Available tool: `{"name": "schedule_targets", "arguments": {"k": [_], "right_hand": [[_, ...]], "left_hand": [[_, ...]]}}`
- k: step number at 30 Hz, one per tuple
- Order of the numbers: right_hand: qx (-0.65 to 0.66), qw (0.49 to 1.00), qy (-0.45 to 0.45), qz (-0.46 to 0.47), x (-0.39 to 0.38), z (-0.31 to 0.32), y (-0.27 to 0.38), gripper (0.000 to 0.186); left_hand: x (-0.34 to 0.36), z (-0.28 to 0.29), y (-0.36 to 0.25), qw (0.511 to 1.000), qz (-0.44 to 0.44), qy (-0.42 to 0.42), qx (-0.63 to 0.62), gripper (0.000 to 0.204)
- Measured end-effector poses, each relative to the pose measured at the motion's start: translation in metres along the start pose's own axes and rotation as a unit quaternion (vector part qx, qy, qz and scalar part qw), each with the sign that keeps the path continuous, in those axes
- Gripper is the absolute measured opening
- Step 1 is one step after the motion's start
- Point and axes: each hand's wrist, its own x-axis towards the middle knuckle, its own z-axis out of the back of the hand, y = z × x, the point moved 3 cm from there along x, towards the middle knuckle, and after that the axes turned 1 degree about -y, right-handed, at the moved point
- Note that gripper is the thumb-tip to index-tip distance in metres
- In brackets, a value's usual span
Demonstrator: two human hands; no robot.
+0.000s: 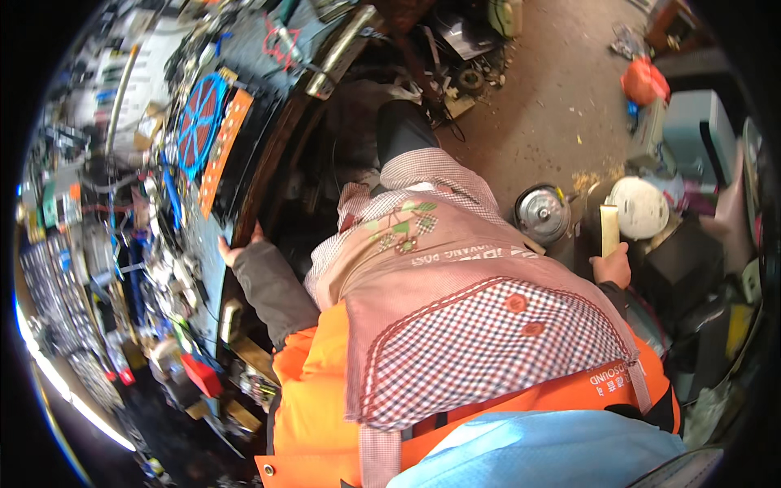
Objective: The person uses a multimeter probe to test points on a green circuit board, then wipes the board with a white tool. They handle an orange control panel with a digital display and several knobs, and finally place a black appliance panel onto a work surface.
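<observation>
My left hand rests at the edge of the cluttered workbench, its visible fingers apart and nothing held in them. Out to the right, my right hand is closed around the lower end of a flat gold-coloured bar, which points away from me. Just beyond the bar lies a round cream-coloured disc-shaped thing. Left of it on the floor is a round silver metal part. A checked apron covers my lap.
The bench carries a blue round grille, an orange perforated strip, tools and loose wires. A grey box-shaped case and a red bag stand on the right. Scrap parts lie on the floor ahead.
</observation>
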Motion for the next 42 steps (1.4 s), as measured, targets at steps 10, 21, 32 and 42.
{"name": "schedule_targets", "arguments": {"k": [10, 21, 32, 42], "right_hand": [[0.039, 0.946, -0.087, 0.310, -0.044, 0.185, 0.117, 0.059], [0.113, 0.761, -0.063, 0.636, -0.134, 0.348, 0.232, 0.051], [0.405, 0.567, 0.138, 0.704, -0.129, 0.412, 0.282, 0.058], [0.707, 0.258, 0.386, 0.533, -0.169, 0.333, 0.450, 0.057]], "left_hand": [[-0.036, 0.005, 0.005, 0.999, 0.013, -0.025, -0.031, 0.053], [-0.040, 0.004, 0.012, 0.998, 0.058, -0.005, -0.036, 0.050], [-0.129, 0.028, 0.037, 0.878, 0.341, 0.334, 0.039, 0.061], [-0.168, -0.123, 0.015, 0.836, 0.107, 0.538, -0.020, 0.065]]}}
